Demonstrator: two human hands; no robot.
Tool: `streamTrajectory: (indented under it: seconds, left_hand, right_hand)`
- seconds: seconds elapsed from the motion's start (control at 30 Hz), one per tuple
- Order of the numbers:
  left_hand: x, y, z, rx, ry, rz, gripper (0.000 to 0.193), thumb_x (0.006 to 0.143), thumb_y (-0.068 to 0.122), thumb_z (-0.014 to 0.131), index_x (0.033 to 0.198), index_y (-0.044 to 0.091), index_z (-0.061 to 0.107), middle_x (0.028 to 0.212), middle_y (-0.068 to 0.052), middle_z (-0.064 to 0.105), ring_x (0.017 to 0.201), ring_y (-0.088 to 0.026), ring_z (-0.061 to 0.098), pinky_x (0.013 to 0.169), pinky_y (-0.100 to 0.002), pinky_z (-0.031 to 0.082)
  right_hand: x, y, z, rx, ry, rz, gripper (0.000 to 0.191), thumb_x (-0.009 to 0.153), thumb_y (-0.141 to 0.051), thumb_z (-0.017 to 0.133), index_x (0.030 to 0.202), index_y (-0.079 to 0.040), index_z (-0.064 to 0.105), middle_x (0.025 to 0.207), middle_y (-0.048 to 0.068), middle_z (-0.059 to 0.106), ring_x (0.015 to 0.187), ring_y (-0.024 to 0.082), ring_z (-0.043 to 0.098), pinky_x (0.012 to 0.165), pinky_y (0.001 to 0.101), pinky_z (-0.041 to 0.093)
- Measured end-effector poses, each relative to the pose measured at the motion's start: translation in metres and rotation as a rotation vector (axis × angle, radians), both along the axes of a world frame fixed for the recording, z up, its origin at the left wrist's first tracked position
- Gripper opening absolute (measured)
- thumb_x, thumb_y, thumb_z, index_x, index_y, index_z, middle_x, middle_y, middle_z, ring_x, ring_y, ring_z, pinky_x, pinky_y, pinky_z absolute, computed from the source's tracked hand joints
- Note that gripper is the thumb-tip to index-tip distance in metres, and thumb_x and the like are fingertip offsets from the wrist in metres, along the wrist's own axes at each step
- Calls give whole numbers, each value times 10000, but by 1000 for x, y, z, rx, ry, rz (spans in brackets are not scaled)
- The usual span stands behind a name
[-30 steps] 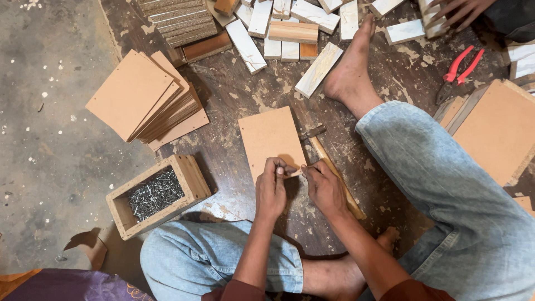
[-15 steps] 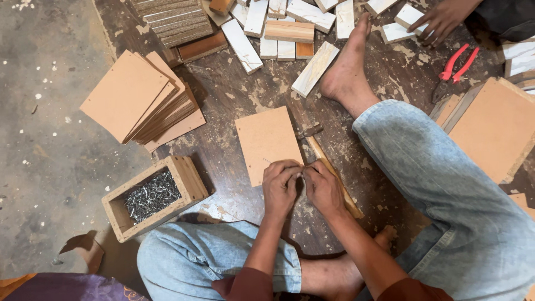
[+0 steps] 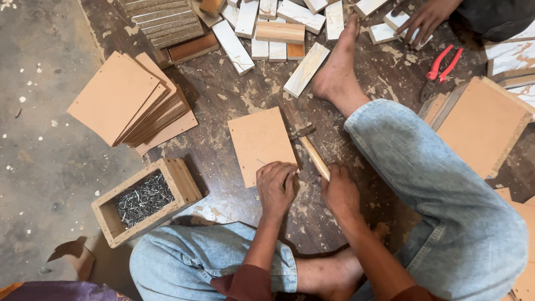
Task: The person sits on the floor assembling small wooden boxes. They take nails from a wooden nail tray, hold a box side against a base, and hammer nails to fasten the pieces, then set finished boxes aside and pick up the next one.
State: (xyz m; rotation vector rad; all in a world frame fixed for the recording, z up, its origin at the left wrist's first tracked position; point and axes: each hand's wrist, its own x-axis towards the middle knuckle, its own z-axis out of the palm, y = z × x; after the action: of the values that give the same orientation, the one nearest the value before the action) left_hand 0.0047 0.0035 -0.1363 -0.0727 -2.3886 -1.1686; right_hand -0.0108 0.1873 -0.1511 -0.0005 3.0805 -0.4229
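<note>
**Fingers close to the hammer's path**

The left hand (image 3: 277, 187) rests curled on the near edge of a thin brown board (image 3: 261, 144) that lies flat on the floor (image 3: 44, 161). Its fingertips are pinched together at the board's 5 o'clock corner; whether a nail sits between them is too small to tell. The right hand (image 3: 338, 189) is wrapped around the wooden handle of a hammer (image 3: 308, 147), whose head lies at the board's 3 o'clock edge, touching or just beside it.

Judged from this, the main risk is a blow landing on the left fingers, since they sit just beside the hammer's reach. The board is thin and the pinch is near its corner, so a strike there could split it or bend a nail. The hold is far down the handle, and a glancing hit could skid off the board.

At 9 o'clock from the hands stands an open wooden box (image 3: 146, 200) full of grey nails (image 3: 144, 198), near the person's knee; a shift of the leg could tip it. A fanned stack of like boards (image 3: 125, 100) lies at 10 o'clock. Wood blocks (image 3: 278, 33) are scattered at 12 o'clock beside a bare foot (image 3: 337, 69). Red pliers (image 3: 443, 64) lie at 2 o'clock, near another person's hand (image 3: 426, 19).

No labels, signs or printed packages show; the box is plain.
</note>
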Motion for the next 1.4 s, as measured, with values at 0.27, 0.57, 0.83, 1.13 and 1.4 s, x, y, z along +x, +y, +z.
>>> streamTrajectory:
  seconds: [0.27, 0.57, 0.83, 1.13, 1.4]
  left_hand:
    - [0, 0, 1, 4, -19, 15, 245, 864, 73, 718, 1103, 123, 745, 977, -51, 746, 1034, -236, 677, 992, -402, 433]
    - [4, -3, 3, 78, -37, 17, 362, 864, 6, 677, 1207, 117, 705, 945, -65, 714, 986, -240, 674, 983, -407, 460]
    - [5, -9, 2, 65, -15, -39, 425, 859, -17, 673, 1268, 98, 669, 936, -73, 688, 984, -264, 662, 976, -413, 468]
    - [2, -8, -6, 57, -21, -25, 433, 890, 42, 681, 1315, 97, 626, 863, -77, 659, 896, -259, 656, 968, -437, 489]
    - [5, -7, -10, 73, 20, -18, 365, 906, 52, 630, 1269, 97, 625, 930, -88, 700, 942, -283, 673, 967, -439, 512]
  right_hand:
    - [49, 9, 63, -1063, -534, -354, 357, 1031, -396, 508, 1047, -58, 620, 656, -4, 475, 482, 100, 439, 396, 292, 366]
    - [83, 18, 52, -1003, -558, -375, 300, 1003, -337, 554, 1053, -58, 650, 642, -9, 496, 476, 89, 434, 402, 274, 350]
    - [100, 34, 41, -814, -371, -89, 294, 997, -304, 562, 1154, -70, 647, 667, 72, 568, 579, 166, 542, 553, 336, 449]
    - [108, 21, 53, -353, -236, 13, 416, 996, -376, 535, 1229, -37, 601, 786, 206, 708, 784, 380, 666, 755, 495, 468]
    - [106, 6, 62, -430, -215, 1, 485, 995, -396, 509, 1270, 0, 555, 714, 233, 678, 707, 406, 688, 700, 510, 494]
